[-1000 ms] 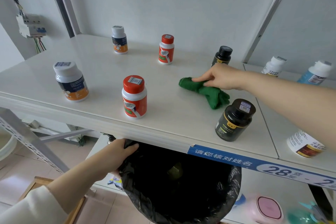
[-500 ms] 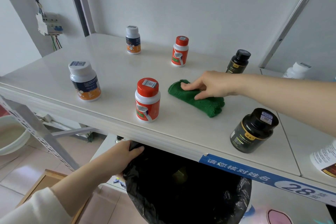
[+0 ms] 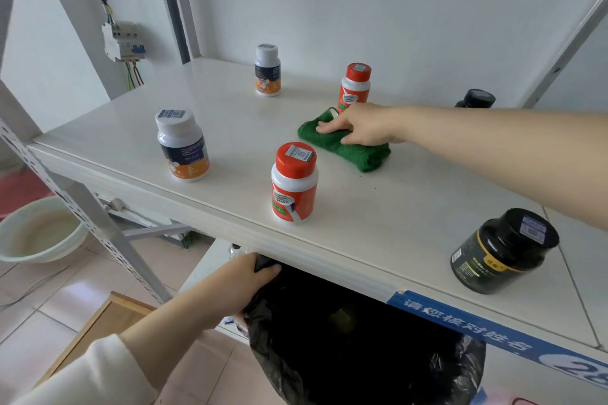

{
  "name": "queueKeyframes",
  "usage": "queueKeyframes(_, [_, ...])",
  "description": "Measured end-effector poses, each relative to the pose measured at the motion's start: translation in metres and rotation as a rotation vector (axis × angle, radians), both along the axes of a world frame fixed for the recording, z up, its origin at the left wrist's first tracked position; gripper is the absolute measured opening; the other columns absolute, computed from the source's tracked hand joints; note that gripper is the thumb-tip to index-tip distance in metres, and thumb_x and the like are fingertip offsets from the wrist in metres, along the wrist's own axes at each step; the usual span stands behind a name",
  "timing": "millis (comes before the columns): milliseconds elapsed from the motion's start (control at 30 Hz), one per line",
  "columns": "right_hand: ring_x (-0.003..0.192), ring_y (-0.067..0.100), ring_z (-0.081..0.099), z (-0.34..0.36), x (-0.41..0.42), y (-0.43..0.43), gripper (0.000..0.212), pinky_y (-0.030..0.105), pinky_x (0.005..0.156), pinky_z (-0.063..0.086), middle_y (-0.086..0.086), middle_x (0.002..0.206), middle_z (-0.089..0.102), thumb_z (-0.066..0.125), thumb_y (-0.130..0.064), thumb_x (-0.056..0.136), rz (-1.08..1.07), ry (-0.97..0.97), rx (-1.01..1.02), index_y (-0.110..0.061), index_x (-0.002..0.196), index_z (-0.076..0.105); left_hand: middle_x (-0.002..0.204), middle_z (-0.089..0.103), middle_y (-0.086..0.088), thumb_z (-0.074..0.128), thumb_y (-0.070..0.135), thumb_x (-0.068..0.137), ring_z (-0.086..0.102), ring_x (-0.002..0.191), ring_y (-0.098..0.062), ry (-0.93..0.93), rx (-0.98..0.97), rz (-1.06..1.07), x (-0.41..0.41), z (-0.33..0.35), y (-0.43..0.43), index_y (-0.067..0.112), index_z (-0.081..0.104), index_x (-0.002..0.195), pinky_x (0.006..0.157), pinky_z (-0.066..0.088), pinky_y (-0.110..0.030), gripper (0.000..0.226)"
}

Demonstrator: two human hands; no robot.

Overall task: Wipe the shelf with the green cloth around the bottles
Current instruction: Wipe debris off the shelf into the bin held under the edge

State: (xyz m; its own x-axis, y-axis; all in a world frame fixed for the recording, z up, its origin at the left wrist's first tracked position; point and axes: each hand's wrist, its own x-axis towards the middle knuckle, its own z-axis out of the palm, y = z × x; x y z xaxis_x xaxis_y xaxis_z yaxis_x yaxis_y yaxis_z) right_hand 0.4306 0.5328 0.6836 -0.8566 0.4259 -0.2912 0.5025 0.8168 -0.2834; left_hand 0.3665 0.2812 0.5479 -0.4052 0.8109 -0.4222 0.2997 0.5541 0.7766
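Note:
A folded green cloth (image 3: 357,154) lies on the white shelf (image 3: 230,128), between a red-capped bottle (image 3: 293,182) at the front and another red-capped bottle (image 3: 355,85) at the back. My right hand (image 3: 358,125) presses on the cloth's far end with its fingers spread over it, close to the rear red bottle. Two white-capped bottles (image 3: 182,145) (image 3: 267,71) stand to the left. A black bottle (image 3: 503,251) stands at the front right, and another black bottle (image 3: 477,99) is partly hidden behind my forearm. Below the shelf edge, my left hand (image 3: 233,286) grips the rim of a black bin bag (image 3: 362,355).
A blue label strip (image 3: 477,329) runs along the shelf's front edge. A pale basin (image 3: 39,230) and a wooden frame (image 3: 98,322) are on the tiled floor at left. An electrical box (image 3: 123,41) with wires hangs on the wall.
My right hand has slid the cloth left and back, from near the black bottles toward the rear red bottle. My left hand has kept hold of the bag rim.

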Motion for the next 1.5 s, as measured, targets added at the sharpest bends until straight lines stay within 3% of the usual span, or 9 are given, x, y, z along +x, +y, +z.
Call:
queueKeyframes(200, [0.129,-0.003,0.038,0.003,0.031,-0.011,0.050,0.012,0.109,0.021,-0.016,0.138,0.047,0.047,0.010,0.088,0.171,-0.055,-0.106,-0.021,0.128,0.055,0.108,0.061,0.006,0.051,0.021,0.092,0.054,0.112,-0.019,-0.005,0.049,0.033,0.006,0.002,0.005,0.019,0.055,0.114,0.102,0.040,-0.034,0.022])
queueKeyframes(467, [0.113,0.002,0.052,0.019,0.090,-0.022,0.045,-0.003,0.088,0.037,-0.015,0.119,0.058,0.048,0.011,0.087,-0.036,-0.052,-0.278,-0.015,0.122,0.060,0.111,0.063,-0.002,0.049,0.027,0.093,0.058,0.108,-0.023,-0.067,0.016,0.044,0.014,0.010,0.002,0.023,0.057,0.111,0.095,0.048,-0.041,0.020])
queueKeyframes(633, [0.119,0.017,0.052,0.024,0.086,-0.011,0.044,0.018,0.098,0.037,0.001,0.131,0.057,0.056,-0.001,0.088,-0.366,0.241,0.024,-0.023,0.126,0.057,0.100,0.068,-0.008,0.049,0.030,0.094,0.064,0.091,-0.024,-0.113,-0.034,0.067,0.017,0.010,-0.002,0.013,0.060,0.109,0.068,0.052,-0.030,0.025])
queueKeyframes(833, [0.136,0.028,0.034,0.017,0.068,-0.026,0.055,0.033,0.110,0.029,0.008,0.152,0.030,0.052,-0.013,0.093,-0.390,-0.222,0.115,-0.022,0.143,0.032,0.089,0.066,-0.010,0.048,0.026,0.095,0.065,0.070,-0.023,-0.195,-0.037,0.127,0.025,0.013,-0.009,0.015,0.059,0.097,0.045,0.054,-0.024,0.016])
queueKeyframes(1000, [0.128,0.025,0.045,0.026,0.064,-0.050,0.057,0.031,0.097,0.036,0.007,0.146,0.041,0.058,-0.009,0.089,-0.344,-0.242,0.066,-0.025,0.140,0.038,0.100,0.069,-0.014,0.048,0.026,0.095,0.067,0.086,-0.029,-0.207,-0.019,0.137,0.028,0.012,-0.012,0.012,0.060,0.102,0.065,0.056,-0.032,0.020])
queueKeyframes(1167, [0.101,0.021,0.056,0.027,0.059,-0.094,0.057,0.024,0.075,0.045,0.006,0.143,0.044,0.055,-0.021,0.092,-0.184,-0.394,0.264,-0.023,0.143,0.031,0.088,0.068,-0.009,0.046,0.023,0.096,0.067,0.073,-0.026,-0.247,0.003,0.117,0.028,0.018,-0.014,0.016,0.060,0.093,0.054,0.058,-0.030,0.015])
queueKeyframes(1300, [0.121,0.022,0.050,0.026,0.064,-0.128,0.055,0.025,0.081,0.039,0.003,0.141,0.046,0.049,-0.029,0.094,-0.098,-0.461,0.421,-0.022,0.145,0.028,0.085,0.066,-0.010,0.048,0.025,0.095,0.066,0.071,-0.027,-0.222,0.008,0.081,0.025,0.020,-0.016,0.012,0.058,0.091,0.060,0.059,-0.034,0.017])
queueKeyframes(1400, [0.107,0.024,0.054,0.021,0.072,-0.149,0.049,0.026,0.079,0.045,0.007,0.136,0.051,0.049,-0.026,0.094,-0.125,-0.393,0.382,-0.015,0.141,0.039,0.100,0.067,-0.017,0.049,0.030,0.093,0.067,0.087,-0.036,-0.197,-0.012,0.040,0.019,0.020,-0.018,0.007,0.059,0.101,0.076,0.057,-0.048,0.026])
queueKeyframes(1500, [0.123,0.026,0.047,0.014,0.080,-0.161,0.057,0.026,0.096,0.040,0.012,0.140,0.044,0.054,-0.032,0.091,-0.206,-0.304,0.283,-0.011,0.142,0.037,0.106,0.067,-0.021,0.050,0.030,0.093,0.065,0.096,-0.038,-0.205,0.001,0.013,0.014,0.014,-0.018,0.005,0.059,0.104,0.084,0.053,-0.053,0.029])
